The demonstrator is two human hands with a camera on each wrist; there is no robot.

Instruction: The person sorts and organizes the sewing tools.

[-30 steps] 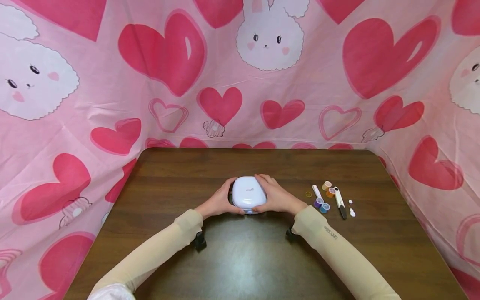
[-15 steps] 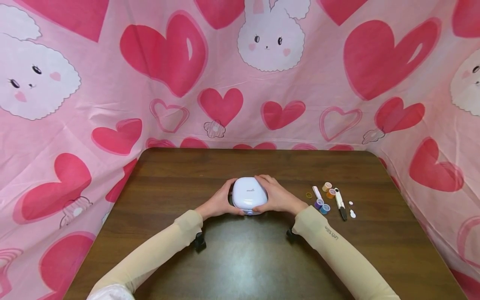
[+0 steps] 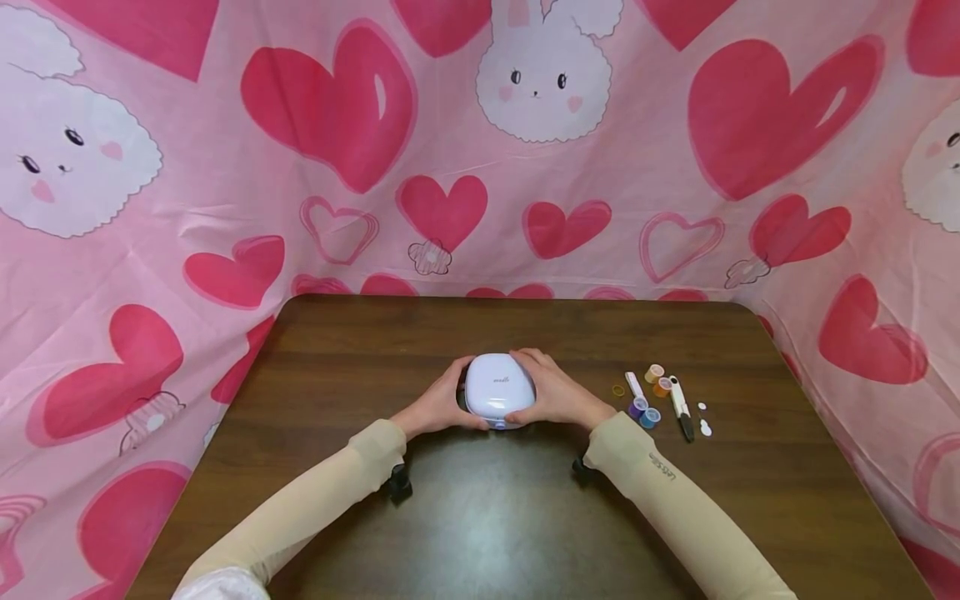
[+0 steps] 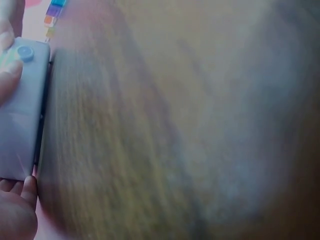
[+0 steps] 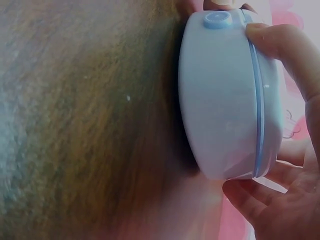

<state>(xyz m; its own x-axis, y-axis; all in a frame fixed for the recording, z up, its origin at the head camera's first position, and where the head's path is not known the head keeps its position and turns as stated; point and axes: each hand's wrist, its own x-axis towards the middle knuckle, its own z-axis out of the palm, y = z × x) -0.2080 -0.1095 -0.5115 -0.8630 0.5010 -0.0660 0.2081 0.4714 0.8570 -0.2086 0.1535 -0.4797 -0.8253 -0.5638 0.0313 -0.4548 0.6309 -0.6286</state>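
Note:
A white rounded case point(image 3: 495, 387) with small lettering on its lid sits on the wooden table in the head view. My left hand point(image 3: 438, 404) grips its left side, thumb along the near edge. From the other side my right hand point(image 3: 558, 396) holds it, fingers at the far corner and thumb near the front. In the right wrist view the lid is down along a blue seam, and a round blue button point(image 5: 217, 20) shows on the front. The right thumb point(image 5: 265, 40) lies by that seam. The left wrist view catches only part of the case point(image 4: 22, 130).
Right of the case lie beige point(image 3: 655, 372), orange point(image 3: 662, 387), purple point(image 3: 638, 407) and blue point(image 3: 650, 417) thread spools. Among them are a slim white-pink item point(image 3: 635, 385), a white tool with a dark tip point(image 3: 681, 408), a yellow ring point(image 3: 618, 390) and white bits point(image 3: 705, 427).

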